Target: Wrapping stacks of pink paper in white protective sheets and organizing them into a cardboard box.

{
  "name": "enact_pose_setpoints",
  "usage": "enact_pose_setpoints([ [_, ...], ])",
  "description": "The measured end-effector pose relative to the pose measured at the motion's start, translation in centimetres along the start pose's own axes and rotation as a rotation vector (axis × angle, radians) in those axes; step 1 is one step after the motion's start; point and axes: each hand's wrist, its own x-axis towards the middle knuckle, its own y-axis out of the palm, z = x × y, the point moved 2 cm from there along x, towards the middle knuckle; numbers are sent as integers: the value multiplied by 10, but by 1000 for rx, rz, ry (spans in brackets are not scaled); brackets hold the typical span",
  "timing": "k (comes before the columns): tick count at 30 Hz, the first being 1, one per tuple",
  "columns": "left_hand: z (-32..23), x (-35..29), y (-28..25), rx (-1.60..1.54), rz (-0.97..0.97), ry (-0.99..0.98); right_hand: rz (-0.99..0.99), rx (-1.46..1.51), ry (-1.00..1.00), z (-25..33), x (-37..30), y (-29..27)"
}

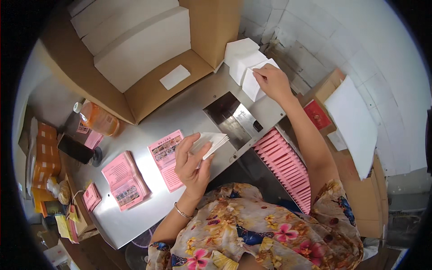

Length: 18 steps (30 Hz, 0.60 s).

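My left hand (192, 168) grips a thin bundle of white folded papers (215, 144), their edges fanned slightly apart, above the metal worktop. At the far right of the worktop, the closed fingers of my right hand (273, 82) pinch at the near end of a row of white paper stacks (243, 60). What lies between those fingertips is partly hidden. Below and left of the bundle lies a pink printed leaflet (165, 162) with small photos. Farther left is a thick pile of pink folded leaflets (126, 180).
A large open cardboard box (157, 101) with white stacks stands at the back. A dark slot (231, 118) is set into the metal worktop (180, 121). Pink folded packets (285, 168) fill a tray near my right arm. A bottle (100, 119) and a phone (75, 148) stand left.
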Motion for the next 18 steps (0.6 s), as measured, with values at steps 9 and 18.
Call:
enact_pose_setpoints([
  [9, 1, 3, 8, -188, 0, -242, -209, 76, -71, 5, -2, -13],
  [18, 17, -25, 20, -708, -117, -899, 36, 735, -303, 159, -97, -34],
])
